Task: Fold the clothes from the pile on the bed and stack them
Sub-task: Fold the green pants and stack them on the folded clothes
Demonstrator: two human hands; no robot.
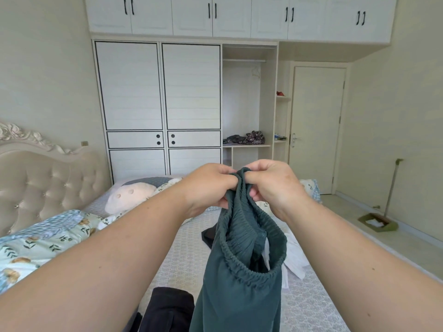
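L hand & R hand pinch green pants waistband at top, garment hanging below over bed mid.

Held garment: dark teal. Near folded cloth: black. Bedsheet: pale grey, small lattice print. Left quilt: blue-white floral. Far wardrobe: white, black trim.

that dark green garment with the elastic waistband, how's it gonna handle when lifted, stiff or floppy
Probably floppy: the green garment hangs straight down from where the left hand and right hand pinch its gathered waistband, with nothing holding its shape. The waistband sags open in a loop, so it seems soft and stretchy. It looks fairly light, since a fingertip pinch holds it up.
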